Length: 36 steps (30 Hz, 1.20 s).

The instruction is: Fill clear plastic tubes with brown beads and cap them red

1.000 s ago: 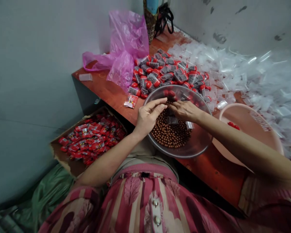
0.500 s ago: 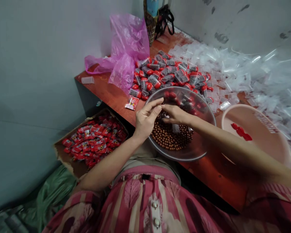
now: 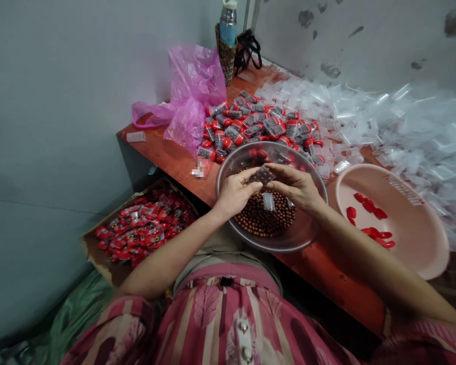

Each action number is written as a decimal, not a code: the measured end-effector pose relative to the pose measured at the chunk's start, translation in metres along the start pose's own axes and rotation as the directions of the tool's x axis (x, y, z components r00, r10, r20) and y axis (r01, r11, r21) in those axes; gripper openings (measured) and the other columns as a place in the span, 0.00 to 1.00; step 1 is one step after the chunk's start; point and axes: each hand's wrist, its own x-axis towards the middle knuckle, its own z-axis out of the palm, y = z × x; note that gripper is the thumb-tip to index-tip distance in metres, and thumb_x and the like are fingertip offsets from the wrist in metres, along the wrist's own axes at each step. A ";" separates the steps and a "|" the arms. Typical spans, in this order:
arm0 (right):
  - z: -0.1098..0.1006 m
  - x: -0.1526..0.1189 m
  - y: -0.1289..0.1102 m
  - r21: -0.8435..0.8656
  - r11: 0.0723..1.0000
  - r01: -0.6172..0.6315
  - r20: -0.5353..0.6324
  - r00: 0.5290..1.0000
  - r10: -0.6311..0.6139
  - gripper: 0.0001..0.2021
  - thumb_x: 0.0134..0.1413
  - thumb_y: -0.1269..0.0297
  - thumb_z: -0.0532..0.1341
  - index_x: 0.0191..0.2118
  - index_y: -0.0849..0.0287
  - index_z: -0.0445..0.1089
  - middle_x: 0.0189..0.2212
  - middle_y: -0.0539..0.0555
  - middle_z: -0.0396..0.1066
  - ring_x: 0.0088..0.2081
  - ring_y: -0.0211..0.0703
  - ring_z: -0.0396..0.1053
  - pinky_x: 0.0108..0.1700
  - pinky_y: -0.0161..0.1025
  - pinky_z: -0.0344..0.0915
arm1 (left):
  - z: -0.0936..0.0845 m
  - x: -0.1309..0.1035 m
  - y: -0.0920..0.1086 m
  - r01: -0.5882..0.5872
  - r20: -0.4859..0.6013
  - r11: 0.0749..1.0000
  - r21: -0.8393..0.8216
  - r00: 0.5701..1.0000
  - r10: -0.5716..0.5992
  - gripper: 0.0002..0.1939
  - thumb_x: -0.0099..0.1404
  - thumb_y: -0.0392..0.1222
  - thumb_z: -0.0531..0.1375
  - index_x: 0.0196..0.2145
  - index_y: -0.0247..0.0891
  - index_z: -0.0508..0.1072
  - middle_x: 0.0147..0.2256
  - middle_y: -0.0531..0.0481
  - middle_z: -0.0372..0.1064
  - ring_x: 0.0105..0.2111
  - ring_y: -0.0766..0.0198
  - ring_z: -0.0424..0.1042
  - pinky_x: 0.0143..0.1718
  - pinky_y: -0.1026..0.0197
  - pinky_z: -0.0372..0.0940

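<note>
Above a large clear plastic bowl (image 3: 306,238), my left hand (image 3: 236,193) and my right hand (image 3: 297,185) face each other. Between them is a small clear plastic container (image 3: 263,175), dark with balls inside, pinched at its left end by my left fingers and at its right end by my right thumb and fingers. Shiny brown balls (image 3: 251,220) lie below in the bowl. On these balls rests a clear container (image 3: 268,202), and part of a second shows by my right wrist.
A pink basin (image 3: 410,233) with several red caps (image 3: 369,205) stands right of the bowl. Behind are filled red-capped containers (image 3: 251,119), a heap of clear containers (image 3: 383,116), a purple bag (image 3: 195,81) and a flask (image 3: 228,25). Lower left sits a carton of red packets (image 3: 144,223).
My right hand has come up from the balls and moved apart from my left. The filled container now shows plainly between them. The view has shifted, showing more red caps in the basin.
</note>
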 end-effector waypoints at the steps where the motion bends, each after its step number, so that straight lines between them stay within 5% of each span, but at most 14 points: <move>1: -0.002 -0.001 -0.002 -0.028 0.999 0.021 -0.003 1.000 -0.021 0.23 0.50 0.55 0.69 0.52 0.51 0.72 0.49 0.53 0.75 0.50 0.48 0.73 0.56 0.49 0.69 | 0.001 0.000 0.001 0.025 0.002 0.999 -0.033 1.000 -0.025 0.21 0.54 0.42 0.67 0.47 0.37 0.77 0.43 0.45 0.78 0.41 0.57 0.78 0.44 0.54 0.74; 5: -0.010 -0.003 -0.007 -0.146 0.984 0.103 0.014 0.995 -0.102 0.18 0.52 0.56 0.67 0.50 0.52 0.74 0.46 0.52 0.76 0.48 0.47 0.74 0.53 0.46 0.70 | 0.004 -0.001 0.007 0.121 0.031 0.987 -0.103 0.993 -0.118 0.21 0.53 0.44 0.68 0.44 0.36 0.77 0.42 0.45 0.78 0.39 0.59 0.77 0.42 0.55 0.74; 14: -0.010 -0.009 -0.003 -0.387 0.854 0.346 0.118 0.938 -0.326 0.07 0.55 0.67 0.65 0.40 0.58 0.72 0.36 0.52 0.76 0.36 0.41 0.74 0.42 0.37 0.71 | 0.001 -0.004 0.014 0.011 0.142 0.970 0.243 0.989 -0.047 0.16 0.58 0.40 0.64 0.44 0.37 0.75 0.45 0.47 0.76 0.47 0.57 0.73 0.54 0.55 0.63; 17: -0.012 -0.013 0.000 -0.482 0.780 0.399 0.201 0.917 -0.345 0.09 0.58 0.67 0.63 0.44 0.60 0.69 0.41 0.55 0.75 0.41 0.41 0.73 0.44 0.38 0.70 | -0.001 -0.005 0.014 -0.055 0.133 0.868 0.493 0.991 -0.013 0.16 0.61 0.45 0.61 0.46 0.37 0.74 0.42 0.48 0.77 0.44 0.57 0.74 0.49 0.57 0.65; 21: -0.010 -0.024 -0.004 -0.563 0.723 0.400 0.253 0.917 -0.310 0.08 0.63 0.65 0.58 0.45 0.62 0.67 0.41 0.58 0.74 0.40 0.41 0.72 0.41 0.37 0.68 | -0.001 -0.009 0.015 -0.066 0.160 0.822 0.565 0.987 -0.030 0.17 0.62 0.48 0.60 0.46 0.38 0.74 0.42 0.48 0.77 0.42 0.58 0.75 0.47 0.58 0.68; 24: -0.021 -0.034 -0.010 -0.552 0.774 0.309 0.149 0.950 -0.273 0.11 0.59 0.57 0.63 0.41 0.59 0.68 0.36 0.52 0.75 0.35 0.38 0.72 0.37 0.34 0.67 | 0.000 -0.010 0.014 0.039 0.105 0.898 0.438 0.990 -0.094 0.18 0.61 0.49 0.63 0.46 0.38 0.73 0.44 0.47 0.76 0.43 0.57 0.76 0.46 0.57 0.71; 27: -0.064 -0.046 -0.007 -0.608 0.792 0.063 -0.143 0.972 -0.188 0.09 0.58 0.58 0.63 0.38 0.57 0.71 0.33 0.50 0.76 0.33 0.37 0.72 0.36 0.33 0.66 | 0.001 -0.009 0.015 0.163 0.037 0.966 0.201 0.984 -0.174 0.20 0.57 0.48 0.66 0.45 0.38 0.72 0.44 0.46 0.76 0.43 0.58 0.77 0.43 0.57 0.74; 29: -0.110 -0.056 0.004 -0.642 0.758 -0.114 -0.335 0.932 -0.143 0.08 0.61 0.63 0.59 0.37 0.61 0.72 0.33 0.55 0.76 0.32 0.39 0.71 0.35 0.35 0.63 | 0.002 -0.009 0.017 0.194 0.043 0.972 0.132 0.979 -0.202 0.20 0.56 0.47 0.68 0.44 0.37 0.72 0.43 0.46 0.76 0.41 0.59 0.78 0.41 0.58 0.75; 32: -0.181 -0.078 0.033 -0.726 0.326 -0.605 -0.583 0.794 0.175 0.10 0.56 0.69 0.60 0.25 0.62 0.69 0.24 0.56 0.72 0.28 0.38 0.67 0.32 0.36 0.56 | 0.003 -0.010 0.019 0.177 0.063 0.978 0.111 0.981 -0.185 0.18 0.56 0.46 0.69 0.42 0.36 0.73 0.42 0.46 0.77 0.39 0.60 0.78 0.42 0.59 0.75; 36: -0.231 -0.108 0.068 -0.717 0.220 -0.661 -0.592 0.745 0.308 0.20 0.46 0.79 0.62 0.12 0.58 0.57 0.12 0.52 0.60 0.24 0.36 0.61 0.32 0.40 0.51 | 0.005 -0.011 0.019 0.157 0.014 0.986 0.055 0.987 -0.158 0.17 0.56 0.45 0.69 0.42 0.37 0.73 0.41 0.46 0.78 0.41 0.61 0.78 0.42 0.62 0.75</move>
